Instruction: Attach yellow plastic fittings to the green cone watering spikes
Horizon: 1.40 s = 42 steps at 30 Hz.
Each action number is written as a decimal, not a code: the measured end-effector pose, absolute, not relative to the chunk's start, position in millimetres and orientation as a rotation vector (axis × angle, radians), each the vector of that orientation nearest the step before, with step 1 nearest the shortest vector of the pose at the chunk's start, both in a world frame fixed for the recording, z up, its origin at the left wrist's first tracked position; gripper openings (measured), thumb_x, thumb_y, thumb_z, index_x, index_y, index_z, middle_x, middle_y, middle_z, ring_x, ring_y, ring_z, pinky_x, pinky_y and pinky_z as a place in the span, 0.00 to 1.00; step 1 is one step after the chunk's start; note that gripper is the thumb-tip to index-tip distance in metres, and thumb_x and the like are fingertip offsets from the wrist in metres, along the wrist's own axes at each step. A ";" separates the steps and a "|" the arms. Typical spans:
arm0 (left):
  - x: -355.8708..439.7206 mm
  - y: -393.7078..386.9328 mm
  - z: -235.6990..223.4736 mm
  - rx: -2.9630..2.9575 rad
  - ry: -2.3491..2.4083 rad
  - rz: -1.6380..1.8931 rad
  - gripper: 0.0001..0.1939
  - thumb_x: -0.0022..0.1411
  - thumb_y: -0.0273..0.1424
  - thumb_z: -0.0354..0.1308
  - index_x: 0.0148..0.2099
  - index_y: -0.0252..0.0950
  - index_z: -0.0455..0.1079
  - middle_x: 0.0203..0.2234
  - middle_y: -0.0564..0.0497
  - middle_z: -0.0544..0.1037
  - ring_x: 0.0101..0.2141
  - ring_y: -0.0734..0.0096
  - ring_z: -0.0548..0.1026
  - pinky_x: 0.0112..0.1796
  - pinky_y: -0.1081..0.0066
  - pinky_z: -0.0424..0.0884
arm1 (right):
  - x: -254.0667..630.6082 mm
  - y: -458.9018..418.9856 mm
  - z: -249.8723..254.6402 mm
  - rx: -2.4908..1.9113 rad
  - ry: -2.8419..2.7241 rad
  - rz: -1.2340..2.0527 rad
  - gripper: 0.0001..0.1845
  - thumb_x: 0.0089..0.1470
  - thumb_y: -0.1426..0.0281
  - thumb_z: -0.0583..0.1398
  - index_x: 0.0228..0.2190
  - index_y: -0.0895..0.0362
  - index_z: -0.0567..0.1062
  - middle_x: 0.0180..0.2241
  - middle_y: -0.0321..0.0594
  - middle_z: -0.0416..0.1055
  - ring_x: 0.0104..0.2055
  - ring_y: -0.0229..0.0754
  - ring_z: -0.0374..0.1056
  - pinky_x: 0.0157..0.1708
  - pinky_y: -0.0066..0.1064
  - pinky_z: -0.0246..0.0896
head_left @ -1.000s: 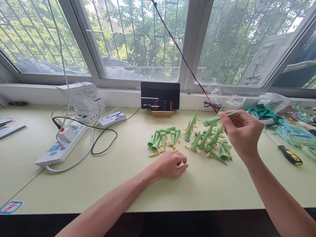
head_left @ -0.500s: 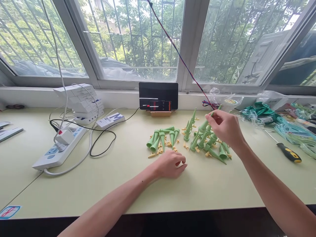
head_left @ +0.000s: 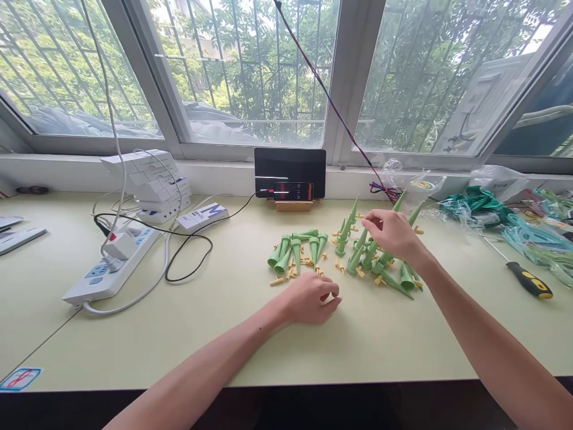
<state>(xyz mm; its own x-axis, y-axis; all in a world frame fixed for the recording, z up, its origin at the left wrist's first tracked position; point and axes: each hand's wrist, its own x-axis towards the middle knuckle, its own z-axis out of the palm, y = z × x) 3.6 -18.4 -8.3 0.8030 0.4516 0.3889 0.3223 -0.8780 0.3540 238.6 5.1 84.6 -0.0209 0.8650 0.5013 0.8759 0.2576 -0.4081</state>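
Loosely curled, fingers apart, my left hand [head_left: 308,297] rests on the desk [head_left: 380,349], probably for support; whether my right hand [head_left: 394,232] pinches the green spike [head_left: 360,240] beneath, I can't tell.

Green cones [head_left: 283,261], some upright, others lying, among small yellow fittings [head_left: 277,280].

A white power strip [head_left: 102,280] with an adapter [head_left: 122,246] plugged in lies on the left of the bench [head_left: 380,349]. White boxes [head_left: 154,179] stand stacked behind it; a black cable [head_left: 212,242] loops nearby. Below the window [head_left: 268,71], a phone [head_left: 293,191] stands before a dark tablet [head_left: 290,164]. A screwdriver [head_left: 530,280] lies near green packaging [head_left: 477,206].
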 end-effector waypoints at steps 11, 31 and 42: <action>3.5 -19.1 -7.7 2.717 0.610 0.667 0.10 0.60 0.29 0.54 0.26 0.36 0.66 0.17 0.55 0.66 0.20 0.77 0.62 0.24 0.74 0.58 | 237.4 -5.4 89.6 -1.566 -1.786 -0.068 0.08 0.57 0.65 0.58 0.31 0.56 0.74 0.20 0.34 0.69 0.22 0.37 0.62 0.27 0.29 0.55; 6.1 -21.5 -11.1 2.696 0.496 0.725 0.16 0.50 0.24 0.53 0.19 0.37 0.48 0.13 0.56 0.58 0.17 0.77 0.53 0.21 0.70 0.52 | 150.3 1.4 -11.4 -1.464 -2.172 0.018 0.09 0.65 0.71 0.52 0.40 0.56 0.73 0.35 0.41 0.69 0.29 0.38 0.64 0.28 0.27 0.55; 4.3 -17.8 -10.6 2.682 0.557 0.784 0.16 0.54 0.24 0.52 0.20 0.37 0.49 0.13 0.57 0.59 0.17 0.77 0.53 0.22 0.72 0.54 | 145.0 3.4 -14.9 -1.574 -2.234 0.156 0.09 0.64 0.67 0.54 0.42 0.58 0.72 0.34 0.40 0.69 0.28 0.37 0.63 0.27 0.27 0.54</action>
<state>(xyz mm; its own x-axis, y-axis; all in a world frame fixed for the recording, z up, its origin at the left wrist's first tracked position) 4.3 -17.8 -10.6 0.7771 0.4395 0.4505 0.2809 -0.8828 0.3766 145.0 3.4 -14.9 -0.2846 0.9232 0.2582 0.8784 0.3590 -0.3155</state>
